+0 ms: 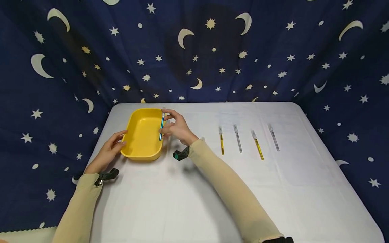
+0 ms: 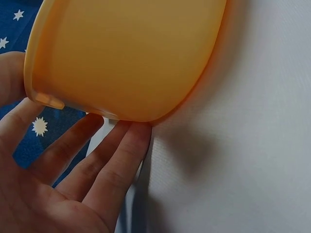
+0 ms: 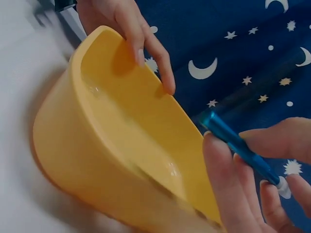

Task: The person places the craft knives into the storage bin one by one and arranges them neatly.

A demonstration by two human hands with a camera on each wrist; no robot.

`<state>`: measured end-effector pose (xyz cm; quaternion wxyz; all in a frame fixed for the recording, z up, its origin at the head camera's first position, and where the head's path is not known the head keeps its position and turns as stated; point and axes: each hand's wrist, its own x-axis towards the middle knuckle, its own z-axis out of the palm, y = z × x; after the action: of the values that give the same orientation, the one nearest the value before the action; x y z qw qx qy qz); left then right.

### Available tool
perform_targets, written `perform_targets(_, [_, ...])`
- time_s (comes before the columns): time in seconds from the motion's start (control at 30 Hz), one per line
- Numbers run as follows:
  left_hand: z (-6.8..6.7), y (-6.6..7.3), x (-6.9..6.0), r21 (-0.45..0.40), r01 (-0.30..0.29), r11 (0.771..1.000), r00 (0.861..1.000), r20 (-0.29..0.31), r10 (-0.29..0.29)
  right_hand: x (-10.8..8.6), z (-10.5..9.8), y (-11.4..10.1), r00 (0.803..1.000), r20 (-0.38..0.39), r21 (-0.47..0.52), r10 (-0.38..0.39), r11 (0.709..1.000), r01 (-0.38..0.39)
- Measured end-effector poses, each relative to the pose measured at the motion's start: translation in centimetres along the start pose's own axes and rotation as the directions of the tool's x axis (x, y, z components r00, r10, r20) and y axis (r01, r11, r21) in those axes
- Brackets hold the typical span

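Observation:
A yellow plastic basin (image 1: 144,133) stands at the left of the table. My left hand (image 1: 107,152) grips its left rim; in the left wrist view several fingertips (image 2: 138,133) touch the outer wall, and the right wrist view shows digits hooked over the rim. Over the basin's right rim, my right hand (image 1: 180,129) pinches a slim blue craft knife (image 3: 240,145) with a clear cap, between thumb and fingers. To the right lie similar capped knives: a yellow one (image 1: 222,141), a silver one (image 1: 238,139), another yellow one (image 1: 258,145) and another silver one (image 1: 274,137).
A white cloth covers the table (image 1: 170,202). Behind and beside it hangs a dark blue curtain (image 1: 170,71) with moons and stars. Both wrists carry a black strap mount, the right one (image 1: 181,154) just above the table.

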<state>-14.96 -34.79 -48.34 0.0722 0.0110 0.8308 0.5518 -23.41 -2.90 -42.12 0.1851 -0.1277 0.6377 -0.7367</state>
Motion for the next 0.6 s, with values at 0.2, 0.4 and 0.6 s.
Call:
perform_targets(0.2, [0.1, 0.0, 0.2, -0.005, -0.002, 1.000, 1.000, -0.002, 0.002, 1.7, 1.8, 0.2, 1.000, 0.001, 0.010, 0.016, 1.000, -0.016])
perform_targets(0.4, [0.0, 0.2, 0.3, 0.024, 0.019, 1.000, 1.000, -0.007, -0.019, 3.2, 4.1, 0.7, 1.000, 0.004, 0.002, 0.023, 1.000, -0.023])
perform_targets(0.6, [0.2, 0.0, 0.2, -0.020, 0.006, 1.000, 1.000, 0.002, -0.006, 4.2, 6.3, 1.3, 0.999, -0.012, -0.041, 0.036, 0.998, -0.036])
